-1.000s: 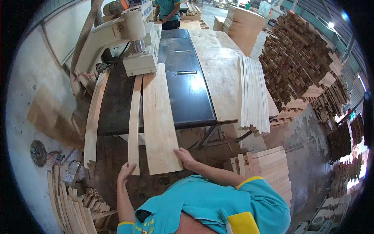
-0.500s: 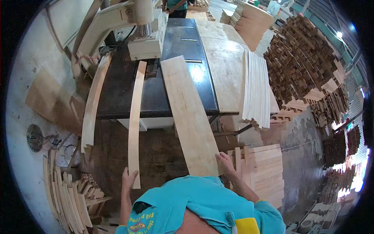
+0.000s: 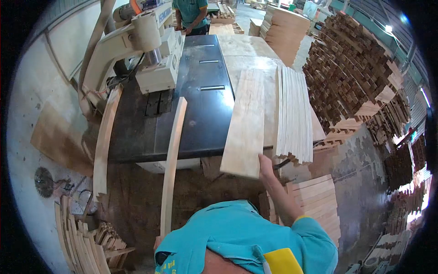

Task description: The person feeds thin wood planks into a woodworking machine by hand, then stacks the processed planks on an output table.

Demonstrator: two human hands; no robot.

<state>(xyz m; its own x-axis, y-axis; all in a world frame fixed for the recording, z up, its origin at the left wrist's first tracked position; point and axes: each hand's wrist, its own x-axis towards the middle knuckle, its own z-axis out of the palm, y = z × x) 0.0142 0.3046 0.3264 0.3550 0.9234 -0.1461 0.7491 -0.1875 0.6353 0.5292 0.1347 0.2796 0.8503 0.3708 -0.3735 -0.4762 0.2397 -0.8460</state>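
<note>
A wide pale board (image 3: 246,123) lies over the right edge of the black machine table (image 3: 200,123) and the plywood surface beside it. My right hand (image 3: 267,166) grips the board's near right corner. A narrow wooden strip (image 3: 171,169) reaches from near my body up over the table's front edge. Near its lower end only a bit of my left hand (image 3: 158,242) shows; the sleeve and shirt hide its fingers. To the right of the wide board stands a row of stacked pale strips (image 3: 293,114).
The machine head (image 3: 157,73) overhangs the table's left side. Curved strips (image 3: 107,141) lie at the table's left edge. A co-worker (image 3: 190,16) stands beyond the far end. Large wood piles (image 3: 351,68) rise at right; more strips (image 3: 77,237) lean at lower left.
The wide board has moved right and forward with my right hand, onto the plywood side. The narrow strip has shifted right and back toward me, and my left hand is now mostly hidden.
</note>
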